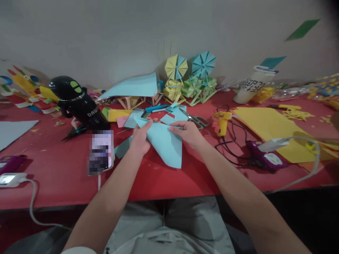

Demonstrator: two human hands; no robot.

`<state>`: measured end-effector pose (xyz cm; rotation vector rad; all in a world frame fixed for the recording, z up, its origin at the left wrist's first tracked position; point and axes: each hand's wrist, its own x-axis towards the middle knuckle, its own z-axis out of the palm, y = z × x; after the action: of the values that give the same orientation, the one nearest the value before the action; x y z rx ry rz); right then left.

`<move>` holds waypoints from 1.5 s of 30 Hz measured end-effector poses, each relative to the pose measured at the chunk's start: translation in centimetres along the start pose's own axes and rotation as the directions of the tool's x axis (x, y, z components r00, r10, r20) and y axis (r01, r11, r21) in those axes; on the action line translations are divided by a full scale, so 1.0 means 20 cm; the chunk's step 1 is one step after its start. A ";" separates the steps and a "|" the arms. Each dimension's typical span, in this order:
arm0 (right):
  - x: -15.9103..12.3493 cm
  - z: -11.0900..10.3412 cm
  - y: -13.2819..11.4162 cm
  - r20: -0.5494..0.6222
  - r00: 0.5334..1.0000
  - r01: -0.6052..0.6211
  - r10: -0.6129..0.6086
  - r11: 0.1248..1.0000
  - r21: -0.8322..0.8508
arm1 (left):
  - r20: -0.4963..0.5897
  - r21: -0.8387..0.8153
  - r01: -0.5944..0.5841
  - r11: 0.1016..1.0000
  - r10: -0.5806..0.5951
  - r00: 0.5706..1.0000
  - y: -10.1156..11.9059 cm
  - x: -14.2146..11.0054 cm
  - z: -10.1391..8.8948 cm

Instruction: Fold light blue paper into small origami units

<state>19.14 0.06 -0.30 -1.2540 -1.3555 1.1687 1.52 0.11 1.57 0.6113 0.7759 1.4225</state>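
- The left hand [141, 139] is pinching a light-blue sheet [168, 144] near its left end; the right hand's [188, 134] grip is pinching its upper edge, both seemingly steadying the bent paper.
- That sheet is hanging low over the red tabletop's [172, 185] middle.
- Scissors [202, 122] and a glue gun [222, 123] are sitting near the right hand, presumably for reach.
- A grey wall [119, 35] is rising behind folded paper models [203, 65].
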 end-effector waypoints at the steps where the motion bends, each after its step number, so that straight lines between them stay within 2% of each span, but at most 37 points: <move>1: 0.00 0.00 0.00 -0.008 1.000 0.012 -0.013 1.000 -0.028 | -0.002 0.000 -0.002 1.000 0.002 1.000 0.00 0.00 0.00; 11: -0.01 0.00 -0.01 0.010 1.000 0.000 0.001 0.994 -0.108 | -0.076 0.003 -0.036 0.999 0.036 0.996 0.02 0.00 0.00; 16: -0.01 -0.01 -0.03 0.018 1.000 0.000 0.002 0.996 -0.092 | -0.064 0.010 -0.051 0.999 0.052 0.997 0.02 0.01 -0.01; 23: -0.02 -0.01 -0.05 0.052 0.997 0.065 -0.064 0.998 -0.024 | -0.042 0.038 -0.052 0.998 0.053 0.998 0.02 0.00 0.01; 29: -0.02 -0.01 -0.04 0.069 0.997 0.027 -0.025 0.999 -0.028 | -0.009 0.060 -0.049 0.997 0.050 0.999 0.01 -0.01 0.01; 37: -0.02 -0.03 -0.05 0.104 0.994 0.036 -0.033 0.999 -0.031 | 0.020 0.056 -0.046 0.997 0.045 0.999 0.02 -0.03 0.02; 40: -0.02 -0.04 -0.06 0.116 0.990 0.085 -0.077 0.994 -0.070 | 0.045 0.089 -0.055 0.994 0.051 0.998 0.04 -0.03 0.02; 45: -0.03 -0.06 -0.09 0.091 0.968 0.247 -0.234 0.954 -0.173 | 0.125 0.123 -0.075 0.990 0.059 0.990 0.07 -0.01 -0.01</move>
<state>20.08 -0.58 1.70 -1.1437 -1.6482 0.9415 0.48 -0.07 2.51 0.8210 0.7597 1.3908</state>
